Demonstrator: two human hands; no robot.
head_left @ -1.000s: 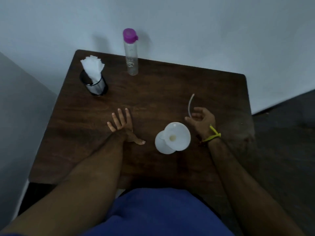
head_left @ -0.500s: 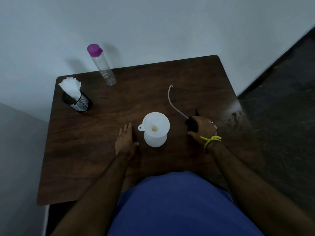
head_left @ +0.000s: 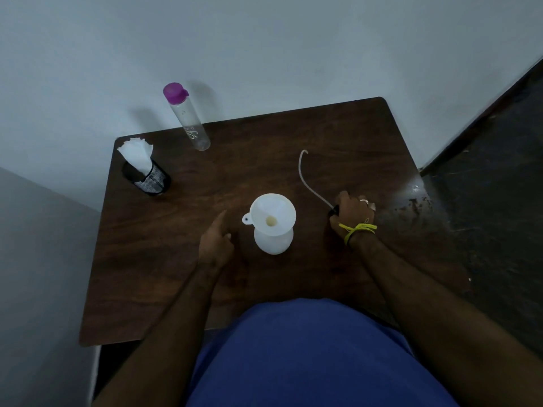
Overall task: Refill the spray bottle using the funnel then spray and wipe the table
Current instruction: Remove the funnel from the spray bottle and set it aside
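White plastic marks the middle of the scene: a funnel (head_left: 273, 215) sits upright in the neck of a squat white spray bottle (head_left: 273, 239), its small tab handle pointing toward the left hand (head_left: 216, 245). That hand lies on the dark wooden table (head_left: 164, 259) just beside the bottle, apart from it, edge-on to the camera with its fingers straight and together, holding nothing. On the other side of the bottle, the right hand (head_left: 352, 214) is curled down over a small black part — the spray head (head_left: 333, 212), mostly hidden under the fingers, so only its dark edge shows at the thumb side. A thin pale dip tube (head_left: 305, 183) runs out from under this hand, away from the person, and curves to a hooked end further up the table. A yellow thread band (head_left: 357, 229) circles the right wrist, and a ring (head_left: 364, 201) glints on one finger. Well beyond the left hand, near the far edge of the table, a clear tall bottle with a purple cap (head_left: 188, 118) stands against the pale wall (head_left: 264, 48). Further toward the table's far corner on that same side, a black mesh holder (head_left: 150, 179) carries a bunch of white tissues (head_left: 136, 154). Past the right hand the tabletop shows a glossy patch with dark specks (head_left: 417, 201), and beyond the edge lies a dark floor (head_left: 484, 186). The person's blue garment (head_left: 299, 353) fills the near side between both forearms.
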